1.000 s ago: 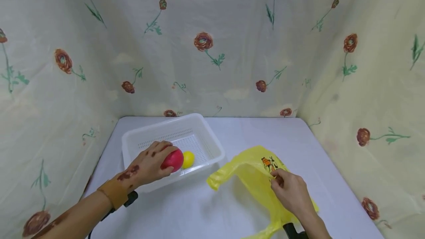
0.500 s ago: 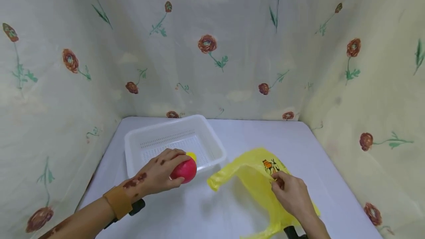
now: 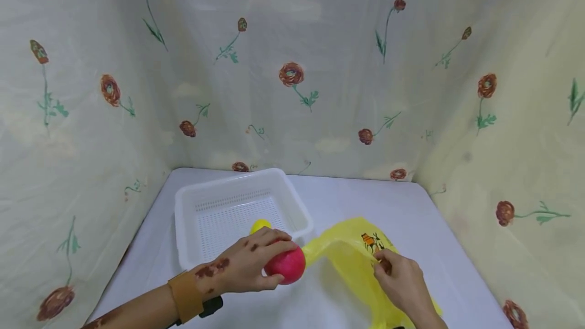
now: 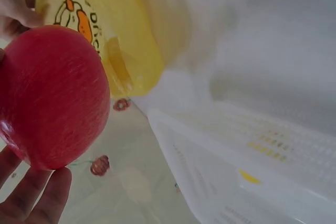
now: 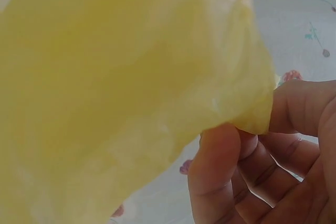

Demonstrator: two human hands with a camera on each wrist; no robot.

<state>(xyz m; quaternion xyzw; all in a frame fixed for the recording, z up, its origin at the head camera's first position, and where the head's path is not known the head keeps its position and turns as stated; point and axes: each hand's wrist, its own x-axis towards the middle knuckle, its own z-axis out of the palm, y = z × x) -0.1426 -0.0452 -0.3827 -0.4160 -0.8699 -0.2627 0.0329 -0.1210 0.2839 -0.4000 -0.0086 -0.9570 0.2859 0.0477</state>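
My left hand (image 3: 247,264) grips a red apple (image 3: 290,265), fingers over its top and thumb below, in front of the basket's near right corner. In the left wrist view the apple (image 4: 55,98) fills the left side, its skin streaked and glossy. My right hand (image 3: 402,281) pinches the edge of a yellow plastic bag (image 3: 349,263) printed with an orange and black figure. Thumb and fingertips meet on the film in the right wrist view, where the bag (image 5: 115,87) hangs spread out. The apple overlaps the bag's left handle in the head view.
A white perforated plastic basket (image 3: 183,232) stands at the back left of the white table (image 3: 338,197). A yellow round thing (image 3: 260,225) lies inside it, partly hidden behind my left hand. Flower-patterned cloth (image 3: 292,116) walls the table at the back and both sides.
My left hand has lifted the apple out of the basket and carried it right and nearer, towards the bag. The right hand keeps its pinch on the bag. The head view has tilted slightly upward.
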